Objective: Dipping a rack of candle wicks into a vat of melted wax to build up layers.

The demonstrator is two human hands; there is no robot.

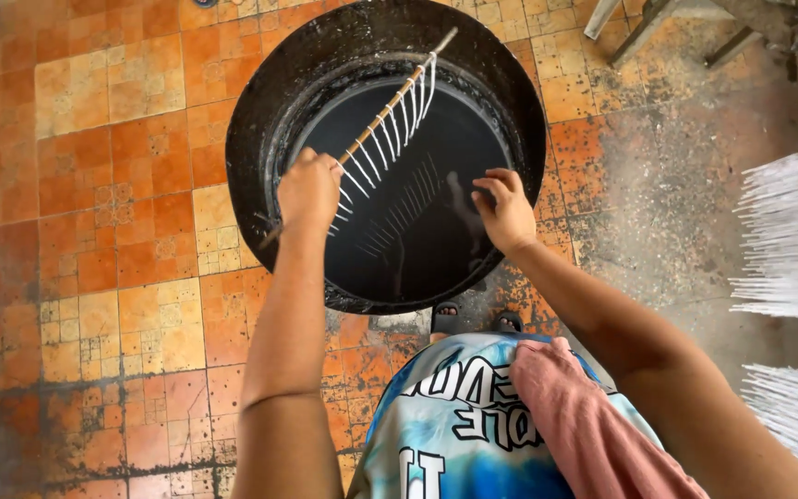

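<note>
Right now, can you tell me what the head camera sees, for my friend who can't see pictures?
The person's left hand holds a thin wooden stick hung with a row of white strands over a big round black vat of dark liquid. The right hand hovers open above the liquid. Worn orange floor tiles surround the vat.

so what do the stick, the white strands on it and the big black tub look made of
Stick: thin wood or bamboo, tan and matte. Strands: stiff white wicks or thin candles, likely waxed. Tub: probably metal, crusted black, holding glossy dark liquid that mirrors them.
</note>
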